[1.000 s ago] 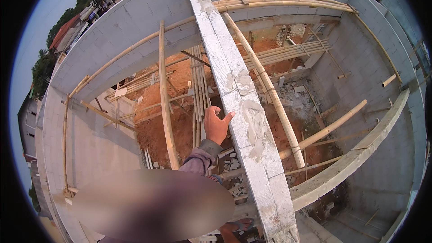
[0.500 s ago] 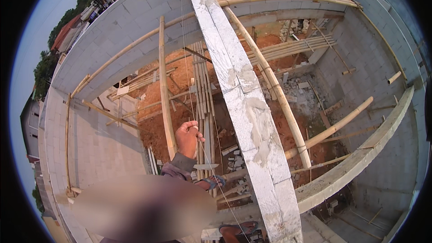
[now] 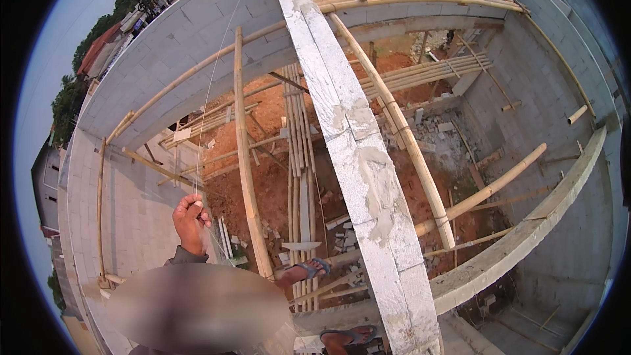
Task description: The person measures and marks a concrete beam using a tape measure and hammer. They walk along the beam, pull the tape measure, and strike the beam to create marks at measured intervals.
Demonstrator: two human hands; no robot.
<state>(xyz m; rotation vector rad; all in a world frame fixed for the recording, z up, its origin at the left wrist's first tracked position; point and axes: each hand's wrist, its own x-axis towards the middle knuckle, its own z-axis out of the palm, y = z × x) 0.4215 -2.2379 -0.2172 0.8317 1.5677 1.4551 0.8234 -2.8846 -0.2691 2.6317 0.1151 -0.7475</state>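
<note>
My left hand point(image 3: 190, 225) is raised at the lower left, fingers pinched closed on a thin pale string point(image 3: 211, 79). From the hand, the string runs up toward the far end of the block wall point(image 3: 328, 85). A shorter length of it hangs below the fingers. The wall is a narrow row of whitish blocks crossing the middle, with grey mortar point(image 3: 381, 187) smeared on its top. My right hand does not show. A blurred patch covers the area below my left wrist.
Upright bamboo poles point(image 3: 246, 158) stand left of the wall, with others point(image 3: 401, 125) on its right. A curved concrete beam point(image 3: 526, 230) spans the lower right. My sandalled foot point(image 3: 309, 268) is above a deep drop to reddish soil point(image 3: 266, 190) and rubble. Grey block walls point(image 3: 177, 46) enclose the site.
My left hand has moved left, away from the block wall, carrying the string with it. The string now slants across the left side instead of running close beside the wall.
</note>
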